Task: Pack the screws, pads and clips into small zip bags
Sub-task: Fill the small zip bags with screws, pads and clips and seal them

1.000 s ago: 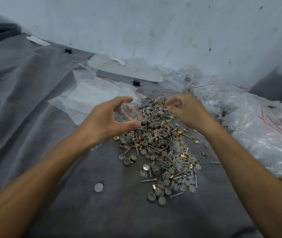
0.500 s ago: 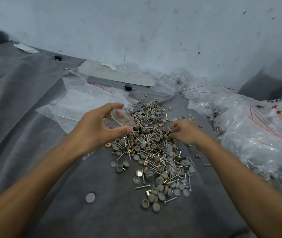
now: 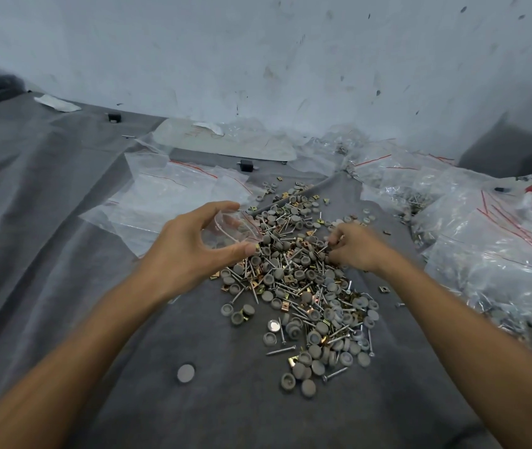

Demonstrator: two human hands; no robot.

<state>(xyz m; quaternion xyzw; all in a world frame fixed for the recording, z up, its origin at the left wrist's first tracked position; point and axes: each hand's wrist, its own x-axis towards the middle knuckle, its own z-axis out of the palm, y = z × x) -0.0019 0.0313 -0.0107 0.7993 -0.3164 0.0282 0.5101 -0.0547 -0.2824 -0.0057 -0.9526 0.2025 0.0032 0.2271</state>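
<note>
The left hand (image 3: pixel 190 251) holds a small zip bag (image 3: pixel 229 230) between the thumb below and the curved fingers above. The mouth of the bag faces right, just at the left edge of the pile (image 3: pixel 306 286) of screws, grey pads and brass clips. The right hand (image 3: pixel 355 247) rests on the far right part of this pile with its fingers bent and the tips pressed together among the parts; I cannot tell if they hold 1 piece.

The pile lies in the middle of a grey cloth (image 3: pixel 112 400) and runs from the hands down toward the person. 1 single pad (image 3: pixel 186 373) lies apart, left of the pile's near end. The cloth left of the pile and near the person is open. Flat empty bags (image 3: pixel 167 196) lie behind the left hand. Filled bags (image 3: pixel 491 241) crowd the right side close to the pile's edge. The wall (image 3: pixel 258 59) closes the far side.
</note>
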